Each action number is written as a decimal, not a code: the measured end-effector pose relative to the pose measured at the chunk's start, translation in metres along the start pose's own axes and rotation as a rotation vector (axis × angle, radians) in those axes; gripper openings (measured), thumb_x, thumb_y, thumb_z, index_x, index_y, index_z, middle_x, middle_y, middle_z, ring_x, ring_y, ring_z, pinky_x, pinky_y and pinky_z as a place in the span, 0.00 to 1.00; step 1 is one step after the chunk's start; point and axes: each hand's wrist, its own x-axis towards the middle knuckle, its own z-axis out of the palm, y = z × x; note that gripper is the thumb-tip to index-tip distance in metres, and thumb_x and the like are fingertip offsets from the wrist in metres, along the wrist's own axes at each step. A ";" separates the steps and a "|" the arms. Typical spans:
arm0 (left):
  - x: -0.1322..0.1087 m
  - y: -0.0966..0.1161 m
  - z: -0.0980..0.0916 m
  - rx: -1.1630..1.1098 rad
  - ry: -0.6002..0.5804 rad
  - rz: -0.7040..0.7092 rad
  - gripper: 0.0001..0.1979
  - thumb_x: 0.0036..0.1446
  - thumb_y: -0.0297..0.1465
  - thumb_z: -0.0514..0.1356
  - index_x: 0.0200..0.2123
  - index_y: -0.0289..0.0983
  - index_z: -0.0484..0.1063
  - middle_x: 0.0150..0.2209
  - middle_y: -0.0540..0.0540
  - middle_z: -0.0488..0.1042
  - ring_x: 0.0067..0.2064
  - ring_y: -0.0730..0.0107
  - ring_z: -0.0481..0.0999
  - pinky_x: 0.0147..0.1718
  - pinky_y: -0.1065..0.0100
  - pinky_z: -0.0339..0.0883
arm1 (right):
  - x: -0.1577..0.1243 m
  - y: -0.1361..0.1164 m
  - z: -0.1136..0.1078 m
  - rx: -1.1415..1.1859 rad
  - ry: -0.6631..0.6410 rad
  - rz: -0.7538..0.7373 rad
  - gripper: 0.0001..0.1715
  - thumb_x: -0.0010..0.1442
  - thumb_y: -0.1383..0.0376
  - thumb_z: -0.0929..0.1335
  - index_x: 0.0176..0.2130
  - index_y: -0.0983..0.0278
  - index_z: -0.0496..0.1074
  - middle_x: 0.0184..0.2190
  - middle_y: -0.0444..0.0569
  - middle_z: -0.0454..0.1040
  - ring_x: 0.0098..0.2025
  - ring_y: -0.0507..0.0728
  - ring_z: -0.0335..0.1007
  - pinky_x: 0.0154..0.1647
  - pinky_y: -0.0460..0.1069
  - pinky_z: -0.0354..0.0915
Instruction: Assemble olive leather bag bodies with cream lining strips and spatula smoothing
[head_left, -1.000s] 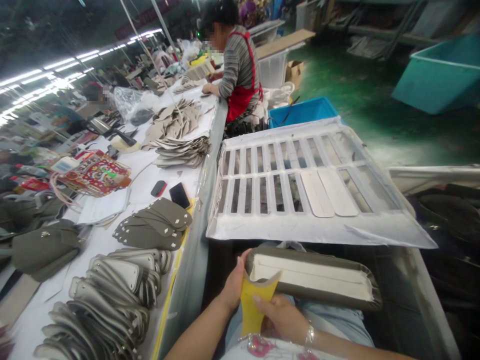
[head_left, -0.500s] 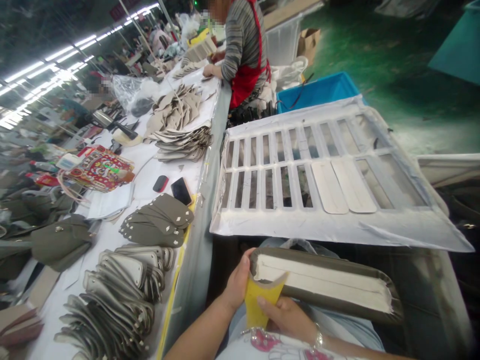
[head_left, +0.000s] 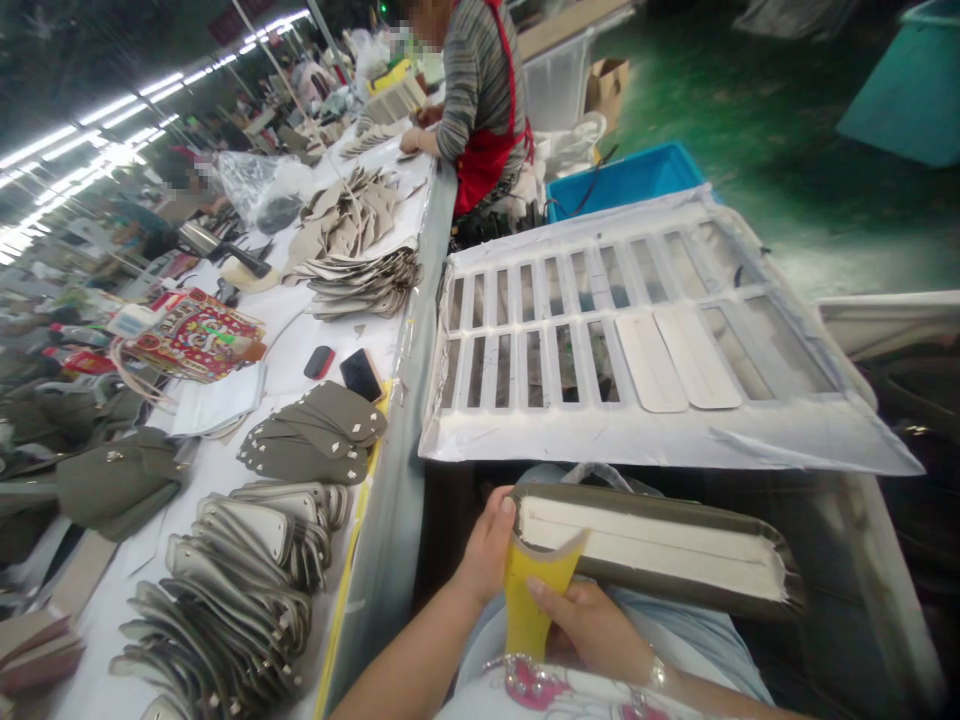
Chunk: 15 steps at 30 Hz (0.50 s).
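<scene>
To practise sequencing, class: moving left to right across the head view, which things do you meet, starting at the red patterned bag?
Red patterned bag, small red-and-black object, dark phone, person's left hand, person's right hand, teal bin.

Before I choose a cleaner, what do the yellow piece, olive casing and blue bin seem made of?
Yellow piece: perhaps card or foam, matte, greyish edge.
Olive casing: possibly leather or imitation, matte-looking, puckered at one end.
Blue bin: probably plastic, smooth, uniform colour.

At lower centre, the yellow card (head_left: 529, 600) partly hides the right hand (head_left: 604, 625). The top edge crops a co-worker (head_left: 481, 100); the right edge crops a teal bin (head_left: 907, 90).
</scene>
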 end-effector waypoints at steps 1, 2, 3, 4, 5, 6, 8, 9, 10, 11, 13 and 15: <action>0.000 0.000 0.000 0.023 0.003 0.017 0.19 0.61 0.44 0.48 0.44 0.37 0.65 0.41 0.45 0.73 0.41 0.64 0.70 0.41 0.67 0.62 | 0.000 0.003 0.000 -0.012 0.035 0.009 0.26 0.44 0.46 0.71 0.25 0.67 0.70 0.24 0.50 0.75 0.28 0.56 0.74 0.28 0.46 0.68; 0.000 0.000 -0.001 0.047 0.005 0.033 0.18 0.61 0.44 0.48 0.43 0.37 0.65 0.40 0.45 0.73 0.40 0.65 0.70 0.40 0.67 0.62 | 0.000 0.006 0.001 -0.028 0.064 0.019 0.27 0.44 0.45 0.71 0.26 0.67 0.69 0.23 0.50 0.75 0.26 0.56 0.73 0.25 0.45 0.67; 0.000 0.000 -0.003 0.080 0.006 0.049 0.19 0.61 0.44 0.47 0.43 0.37 0.66 0.39 0.46 0.73 0.39 0.66 0.69 0.39 0.68 0.62 | 0.001 0.008 0.003 -0.049 0.086 0.023 0.27 0.44 0.44 0.70 0.26 0.67 0.69 0.23 0.50 0.75 0.24 0.56 0.73 0.22 0.45 0.66; 0.001 0.000 -0.005 0.137 0.005 0.065 0.19 0.61 0.45 0.46 0.42 0.37 0.66 0.38 0.46 0.72 0.37 0.66 0.69 0.38 0.68 0.62 | 0.002 0.010 0.005 -0.069 0.107 0.022 0.28 0.43 0.44 0.70 0.27 0.66 0.68 0.22 0.50 0.74 0.22 0.56 0.72 0.19 0.45 0.66; 0.001 0.002 -0.008 0.211 0.003 0.078 0.20 0.61 0.45 0.45 0.41 0.37 0.66 0.36 0.46 0.72 0.36 0.67 0.69 0.37 0.68 0.62 | 0.004 0.012 0.007 -0.081 0.123 0.015 0.28 0.42 0.44 0.70 0.27 0.66 0.68 0.21 0.50 0.74 0.21 0.56 0.71 0.17 0.45 0.65; 0.002 0.004 -0.011 0.288 -0.002 0.085 0.20 0.61 0.46 0.45 0.40 0.37 0.67 0.34 0.46 0.72 0.35 0.66 0.68 0.37 0.67 0.62 | 0.006 0.013 0.009 -0.085 0.134 0.003 0.28 0.42 0.45 0.70 0.26 0.66 0.67 0.21 0.50 0.74 0.20 0.56 0.71 0.16 0.45 0.65; 0.004 0.011 -0.018 0.450 0.003 0.105 0.21 0.60 0.46 0.46 0.40 0.38 0.69 0.32 0.45 0.72 0.34 0.64 0.69 0.39 0.65 0.61 | 0.009 0.015 0.015 -0.093 0.154 -0.024 0.27 0.40 0.45 0.71 0.25 0.66 0.66 0.20 0.50 0.74 0.20 0.57 0.71 0.16 0.45 0.65; 0.005 0.016 -0.021 0.521 0.020 0.132 0.20 0.59 0.46 0.48 0.42 0.38 0.70 0.35 0.44 0.72 0.37 0.62 0.69 0.42 0.63 0.60 | 0.011 0.016 0.018 -0.102 0.162 -0.033 0.28 0.40 0.45 0.71 0.25 0.66 0.66 0.21 0.50 0.74 0.20 0.57 0.72 0.16 0.45 0.65; 0.006 0.021 -0.024 0.576 0.032 0.179 0.20 0.58 0.45 0.51 0.45 0.39 0.70 0.40 0.43 0.73 0.41 0.59 0.69 0.46 0.61 0.58 | 0.013 0.016 0.020 -0.110 0.169 -0.038 0.28 0.40 0.44 0.71 0.25 0.66 0.66 0.21 0.50 0.74 0.21 0.57 0.72 0.16 0.45 0.66; 0.007 0.025 -0.026 0.619 0.026 0.242 0.20 0.56 0.44 0.53 0.48 0.41 0.69 0.46 0.42 0.71 0.46 0.56 0.68 0.51 0.60 0.54 | 0.014 0.017 0.022 -0.118 0.178 -0.040 0.28 0.40 0.44 0.70 0.26 0.66 0.66 0.21 0.50 0.74 0.21 0.57 0.72 0.16 0.45 0.66; 0.009 0.032 -0.026 0.681 -0.040 0.343 0.20 0.56 0.41 0.54 0.51 0.42 0.68 0.54 0.43 0.66 0.54 0.55 0.63 0.56 0.61 0.48 | 0.015 0.019 0.025 -0.126 0.187 -0.033 0.28 0.39 0.44 0.70 0.26 0.65 0.66 0.21 0.49 0.74 0.21 0.57 0.72 0.15 0.44 0.65; 0.012 0.034 -0.024 0.690 -0.126 0.350 0.18 0.59 0.40 0.50 0.48 0.40 0.70 0.50 0.43 0.69 0.50 0.58 0.66 0.52 0.62 0.55 | 0.015 0.020 0.024 -0.117 0.180 -0.035 0.28 0.40 0.44 0.70 0.26 0.65 0.65 0.22 0.48 0.75 0.21 0.57 0.72 0.15 0.44 0.64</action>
